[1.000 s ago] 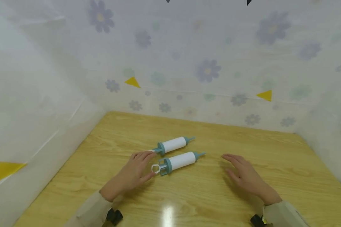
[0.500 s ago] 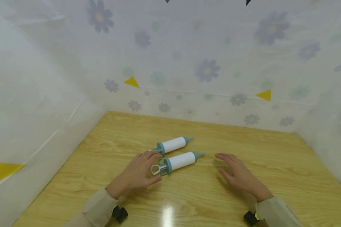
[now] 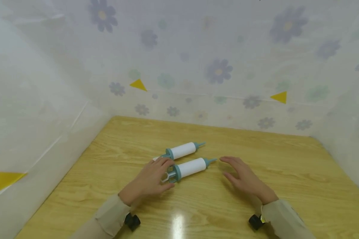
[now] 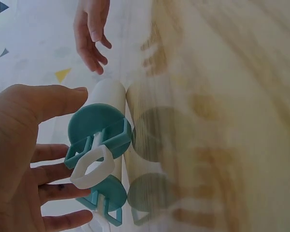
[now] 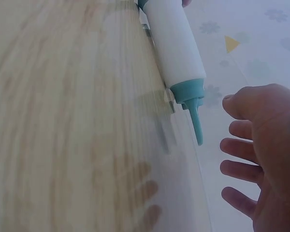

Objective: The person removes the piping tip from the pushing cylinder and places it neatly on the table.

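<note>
Two large syringes with white barrels and teal nozzles lie side by side on the table, nozzles pointing right. The nearer syringe [image 3: 192, 168] has my left hand [image 3: 149, 177] around its plunger end, thumb and fingers spread. In the left wrist view, its white plunger ring [image 4: 93, 167] and teal flange [image 4: 97, 123] stand between thumb and fingers, without a visible grip. Behind it lies the farther syringe [image 3: 183, 151], its plunger end partly hidden by my left fingers. My right hand [image 3: 245, 177] hovers just right of the nearer syringe's nozzle [image 5: 195, 123], fingers relaxed and apart from it.
The wood-grain table [image 3: 215, 212] is walled by a pale flowered sheet [image 3: 185, 69] at the back and plain sheeting at both sides. Yellow triangles [image 3: 279, 97] mark the sheet. Dark devices [image 3: 132, 221] sit under both wrists.
My left hand has moved right, over the nearer syringe's plunger end. My right hand has come left toward its nozzle. Both syringes stay in place.
</note>
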Tool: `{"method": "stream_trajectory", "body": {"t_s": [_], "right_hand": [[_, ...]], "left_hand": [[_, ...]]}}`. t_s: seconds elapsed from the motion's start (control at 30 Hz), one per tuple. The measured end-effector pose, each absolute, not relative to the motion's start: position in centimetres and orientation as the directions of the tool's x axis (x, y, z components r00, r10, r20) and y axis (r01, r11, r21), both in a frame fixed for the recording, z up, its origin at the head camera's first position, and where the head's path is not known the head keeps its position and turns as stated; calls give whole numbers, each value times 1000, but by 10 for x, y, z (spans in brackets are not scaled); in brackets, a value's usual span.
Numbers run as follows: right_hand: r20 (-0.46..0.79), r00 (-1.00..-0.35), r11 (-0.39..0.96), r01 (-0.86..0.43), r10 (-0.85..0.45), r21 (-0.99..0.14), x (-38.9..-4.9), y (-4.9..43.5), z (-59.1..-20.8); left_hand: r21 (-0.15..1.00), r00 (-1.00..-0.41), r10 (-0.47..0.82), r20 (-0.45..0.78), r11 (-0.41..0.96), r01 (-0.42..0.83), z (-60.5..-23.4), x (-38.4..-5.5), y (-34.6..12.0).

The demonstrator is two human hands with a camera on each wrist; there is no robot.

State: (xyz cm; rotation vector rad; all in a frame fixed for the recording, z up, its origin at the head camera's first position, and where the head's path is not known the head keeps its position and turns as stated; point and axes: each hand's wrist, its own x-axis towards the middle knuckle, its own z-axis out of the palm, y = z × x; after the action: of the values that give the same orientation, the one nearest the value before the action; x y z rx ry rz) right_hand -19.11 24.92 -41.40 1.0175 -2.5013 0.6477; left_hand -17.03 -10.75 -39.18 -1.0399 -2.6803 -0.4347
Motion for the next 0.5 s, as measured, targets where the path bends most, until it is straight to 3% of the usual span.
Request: {"method": "stream_trajectory", "body": {"t_s": [0.33, 0.5], "right_hand": [[462, -696, 657, -702, -550, -274, -202, 234, -409], [434, -722, 647, -684, -539, -336, -207, 228, -412]], "left_hand": [[213, -731, 603, 320, 706, 675, -394, -172, -103], [216, -737, 604, 304, 709, 671, -393, -173, -101]]}}
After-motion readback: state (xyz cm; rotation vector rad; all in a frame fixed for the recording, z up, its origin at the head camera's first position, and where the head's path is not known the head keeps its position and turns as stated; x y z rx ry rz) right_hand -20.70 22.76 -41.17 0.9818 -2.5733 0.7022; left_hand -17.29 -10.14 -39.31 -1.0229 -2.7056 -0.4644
